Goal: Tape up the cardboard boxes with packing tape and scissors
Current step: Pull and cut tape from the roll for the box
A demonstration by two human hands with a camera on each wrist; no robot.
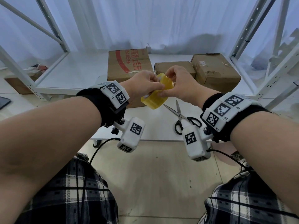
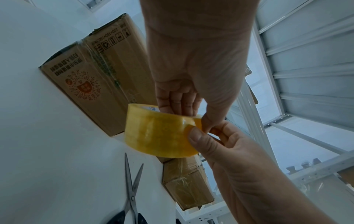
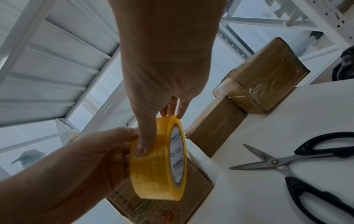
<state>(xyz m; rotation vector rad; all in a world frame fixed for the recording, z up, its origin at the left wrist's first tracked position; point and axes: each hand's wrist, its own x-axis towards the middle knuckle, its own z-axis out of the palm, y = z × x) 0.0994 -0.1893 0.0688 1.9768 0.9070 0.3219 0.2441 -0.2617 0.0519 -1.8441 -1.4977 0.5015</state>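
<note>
- Two hands held one roll of yellow packing tape [image 1: 157, 92] in the air above the near edge of the white table [image 1: 72, 75], so the taping looked to be at its very start: no strip was drawn out yet, as far as the views showed.
- The left hand [image 1: 144, 84] gripped the roll with its fingers [image 2: 176, 103] curled over the far rim toward the core and its thumb close by the outer face.
- The right hand [image 1: 179, 84] pinched at the outer wrap, its thumb [image 2: 201, 139] pressed on the yellow surface, the other fingers narrowly curled behind; my judgement is that it was feeling for the loose end of the tape.
- The steel scissors [image 1: 182, 117] with black handles lay on the table just beside the right wrist, blades parted, touched by neither hand.
- Three cardboard boxes stood behind the hands: a large printed box [image 1: 129, 65] at left, a small box [image 1: 174, 67] in the middle, and a worn box [image 1: 216, 68] at right.
- The wrist views showed glossy film already on the worn box and along a seam of the printed one; whether that counted as finished work I could not tell.
- Left to do, by my reading: free the end, lay tape over the seams, cut with the scissors.
</note>
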